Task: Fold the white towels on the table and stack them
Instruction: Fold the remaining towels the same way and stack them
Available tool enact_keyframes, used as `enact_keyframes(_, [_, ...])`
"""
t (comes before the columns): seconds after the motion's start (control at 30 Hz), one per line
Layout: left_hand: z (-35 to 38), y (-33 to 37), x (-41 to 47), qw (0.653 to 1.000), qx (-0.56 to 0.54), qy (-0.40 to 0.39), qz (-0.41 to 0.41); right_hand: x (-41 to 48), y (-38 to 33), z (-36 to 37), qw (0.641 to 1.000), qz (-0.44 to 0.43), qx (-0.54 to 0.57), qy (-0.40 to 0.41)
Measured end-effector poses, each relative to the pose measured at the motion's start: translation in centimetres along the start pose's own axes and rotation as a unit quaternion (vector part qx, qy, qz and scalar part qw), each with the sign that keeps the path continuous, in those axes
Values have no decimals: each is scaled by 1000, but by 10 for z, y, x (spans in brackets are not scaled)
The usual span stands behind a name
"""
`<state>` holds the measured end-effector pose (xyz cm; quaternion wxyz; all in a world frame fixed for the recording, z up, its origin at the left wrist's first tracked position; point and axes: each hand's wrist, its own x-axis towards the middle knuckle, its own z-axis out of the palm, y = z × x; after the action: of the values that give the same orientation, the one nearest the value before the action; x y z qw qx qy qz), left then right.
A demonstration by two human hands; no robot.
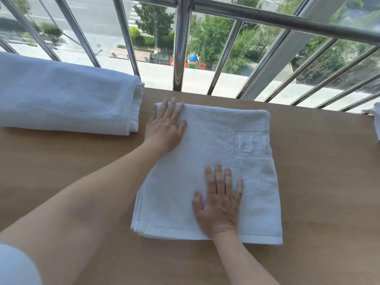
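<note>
Hands flat is what I read from the head view: my left hand (165,125) lies palm down with fingers spread on the far left corner of the folded towel (207,171), its heel hanging off the towel's left edge over the table (329,182). My right hand (220,204) is just as open, fingers fanned and thumb out, pressing on the near half of the same towel, a little right of its middle. Neither hand grips anything; both only rest on the cloth.

That towel sits in the middle of the wooden table, folded into a rough rectangle with several layers showing along its near left corner. A woven band with raised characters runs across its right side, and a hem lines the near edge.

To the far left lies a larger folded towel (65,95), thick and rounded at its right end, apart from the one under my hands. At the right edge of the view I see a scrap of another white towel (375,118). Behind the table stands a metal railing (181,48).
</note>
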<state>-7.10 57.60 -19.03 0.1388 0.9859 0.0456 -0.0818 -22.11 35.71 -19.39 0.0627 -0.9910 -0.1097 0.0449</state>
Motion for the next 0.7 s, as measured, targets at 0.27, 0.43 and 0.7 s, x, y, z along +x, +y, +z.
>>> enact_keyframes(0.27, [37, 42, -139, 999, -15, -3, 33, 0, -5, -10, 999, 13, 5, -30])
enact_keyframes(0.43, [58, 46, -229, 999, -21, 32, -18, 7, 5, -23, 999, -8, 33, -33])
enact_keyframes(0.7, [35, 1, -171, 992, 28, 33, 121, 38, 100, -50, 995, -30, -15, -97])
